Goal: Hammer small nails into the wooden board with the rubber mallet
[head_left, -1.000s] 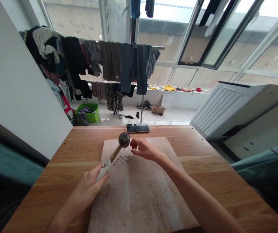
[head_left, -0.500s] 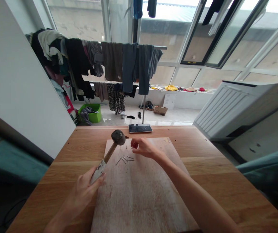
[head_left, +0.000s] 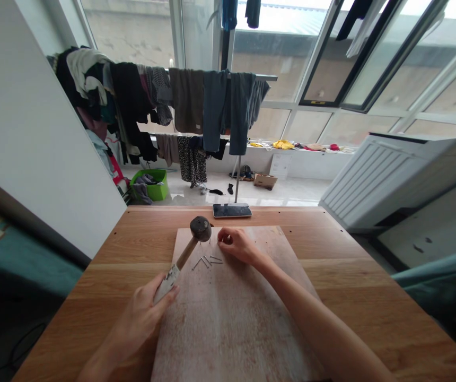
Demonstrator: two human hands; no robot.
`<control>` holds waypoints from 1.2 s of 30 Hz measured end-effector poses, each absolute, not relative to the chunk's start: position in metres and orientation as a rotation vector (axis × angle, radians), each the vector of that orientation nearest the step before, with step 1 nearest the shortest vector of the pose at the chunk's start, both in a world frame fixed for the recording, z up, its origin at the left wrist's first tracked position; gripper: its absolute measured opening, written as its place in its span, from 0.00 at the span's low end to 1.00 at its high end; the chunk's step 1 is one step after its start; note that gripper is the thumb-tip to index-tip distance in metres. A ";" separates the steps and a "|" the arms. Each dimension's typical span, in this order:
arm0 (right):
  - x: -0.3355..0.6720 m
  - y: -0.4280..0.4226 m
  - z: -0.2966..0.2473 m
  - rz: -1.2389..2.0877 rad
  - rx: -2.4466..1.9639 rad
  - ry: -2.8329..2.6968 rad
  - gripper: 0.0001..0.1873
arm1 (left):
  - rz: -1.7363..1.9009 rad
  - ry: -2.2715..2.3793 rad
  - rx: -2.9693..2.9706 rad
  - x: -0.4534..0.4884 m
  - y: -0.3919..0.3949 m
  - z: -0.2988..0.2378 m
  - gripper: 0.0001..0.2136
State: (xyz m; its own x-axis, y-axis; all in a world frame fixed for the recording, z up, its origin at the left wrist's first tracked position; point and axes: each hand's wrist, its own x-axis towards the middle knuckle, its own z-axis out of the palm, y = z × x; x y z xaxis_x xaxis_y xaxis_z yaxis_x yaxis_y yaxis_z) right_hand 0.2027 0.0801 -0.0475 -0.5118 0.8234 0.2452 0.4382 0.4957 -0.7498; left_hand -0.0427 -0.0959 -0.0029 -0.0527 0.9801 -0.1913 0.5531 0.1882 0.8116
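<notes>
Our mallet (head_left: 185, 255) edges nearer our right hand (head_left: 239, 246), its fingers curled, contents unclear; likely head-heavy, it wants the firm, low grip our left hand (head_left: 147, 301) gives.

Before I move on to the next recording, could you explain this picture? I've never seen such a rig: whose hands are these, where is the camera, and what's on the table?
There is no machine here: both bare hands belong to the person wearing the camera on their head, which looks forward and down. The left hand grips a dark round-headed mallet by its whitish handle end. The right hand is curled near the far edge of a pale, worn, flat board; whether its fingers hold anything is too small to tell. Several thin, silvery metal nails lie loose on the board. The board rests on a brown wood-grain table, with a black-screened rectangular phone beyond it.
</notes>
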 end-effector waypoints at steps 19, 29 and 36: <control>0.201 0.081 -0.058 0.828 -1.080 -2.036 0.24 | 0.542 1.717 1.706 -0.015 -0.079 -0.010 0.14; 0.221 0.064 -0.040 0.851 -1.114 -2.101 0.11 | 0.522 1.790 1.625 -0.021 -0.094 0.000 0.14; 0.199 0.046 -0.022 0.752 -1.114 -2.421 0.12 | 0.714 1.729 1.553 -0.023 -0.091 0.006 0.18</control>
